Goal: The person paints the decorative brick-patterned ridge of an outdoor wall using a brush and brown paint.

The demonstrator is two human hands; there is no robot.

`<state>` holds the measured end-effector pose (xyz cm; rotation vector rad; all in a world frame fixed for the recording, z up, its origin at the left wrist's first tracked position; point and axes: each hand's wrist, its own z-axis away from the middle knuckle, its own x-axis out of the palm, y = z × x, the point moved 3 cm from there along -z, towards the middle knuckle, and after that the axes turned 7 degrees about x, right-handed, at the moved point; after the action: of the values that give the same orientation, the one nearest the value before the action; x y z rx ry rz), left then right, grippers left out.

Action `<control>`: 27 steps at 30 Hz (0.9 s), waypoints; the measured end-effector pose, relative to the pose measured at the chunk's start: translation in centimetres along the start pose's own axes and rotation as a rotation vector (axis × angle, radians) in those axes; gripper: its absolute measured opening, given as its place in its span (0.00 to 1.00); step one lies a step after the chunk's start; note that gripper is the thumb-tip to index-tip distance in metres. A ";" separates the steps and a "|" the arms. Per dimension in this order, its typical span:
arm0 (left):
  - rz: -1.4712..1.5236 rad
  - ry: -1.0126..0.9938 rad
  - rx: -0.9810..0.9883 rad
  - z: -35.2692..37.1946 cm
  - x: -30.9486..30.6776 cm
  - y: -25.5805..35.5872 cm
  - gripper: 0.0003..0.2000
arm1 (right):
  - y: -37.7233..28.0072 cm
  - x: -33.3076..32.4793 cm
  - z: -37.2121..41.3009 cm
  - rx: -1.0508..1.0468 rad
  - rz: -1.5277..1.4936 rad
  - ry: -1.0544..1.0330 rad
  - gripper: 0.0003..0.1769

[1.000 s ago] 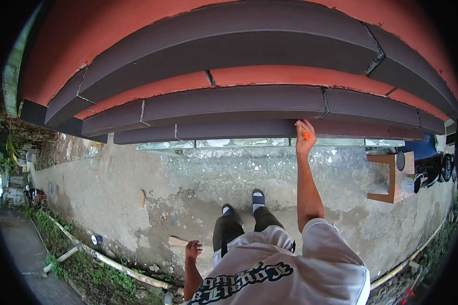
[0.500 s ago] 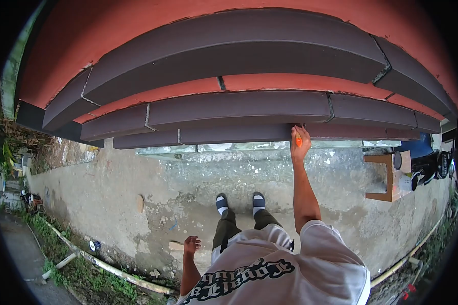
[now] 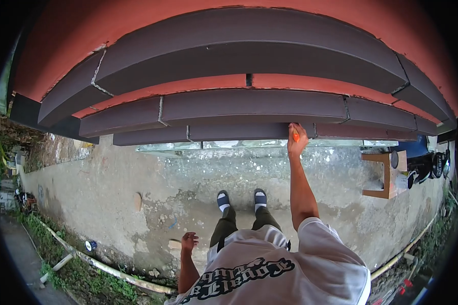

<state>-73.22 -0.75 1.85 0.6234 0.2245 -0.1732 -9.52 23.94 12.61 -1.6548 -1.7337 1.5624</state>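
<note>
My right hand (image 3: pixel 298 140) reaches forward to the lowest dark grey ledge (image 3: pixel 239 131) of the wall. Its fingers are closed round a paintbrush (image 3: pixel 296 137), of which the orange handle shows; the bristles are hidden by the hand and the ledge. Left of the hand the ledge is dark grey, while a reddish-brown stretch (image 3: pixel 351 131) lies to the right past a joint. Down at my left side, my left hand (image 3: pixel 189 241) hangs above the concrete with its fingers loosely bent and apart, holding nothing.
Two more dark ledges (image 3: pixel 249 104) jut from the red wall (image 3: pixel 152 30) above. A brown stool-like stand (image 3: pixel 387 178) and a dark motorbike (image 3: pixel 432 162) stand at the right. Behind me, a pipe rail (image 3: pixel 122 277) runs along the plants. A blue-and-white can (image 3: pixel 90 246) lies near it.
My right hand has moved slightly left along the lowest ledge with the paintbrush, so a joint now shows to its right. The view has shifted a little; my left hand stays low.
</note>
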 end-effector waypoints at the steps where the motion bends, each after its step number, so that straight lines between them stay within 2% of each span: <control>1: 0.011 -0.003 0.001 -0.3 -0.4 -0.3 0.13 | -0.5 0.4 0.4 0.002 0.003 -0.009 0.16; 8: 0.063 -0.005 -0.009 -1.0 -2.3 -2.2 0.13 | -3.8 3.6 3.1 -0.040 0.017 -0.035 0.15; 19: 0.069 0.022 -0.057 -1.2 -6.6 -4.7 0.15 | -11.4 12.1 10.8 -0.004 -0.098 -0.228 0.15; 22: 0.118 0.051 -0.065 -1.3 -7.9 -5.3 0.13 | -13.2 13.6 12.3 0.075 -0.045 -0.234 0.15; 27: 0.150 0.065 -0.078 -1.5 -9.5 -6.4 0.13 | -16.2 16.1 15.0 0.004 -0.071 -0.292 0.14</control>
<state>-84.06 -4.07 -0.40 0.5667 0.2449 0.0000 -34.93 34.02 12.76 -1.4013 -1.9022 1.8468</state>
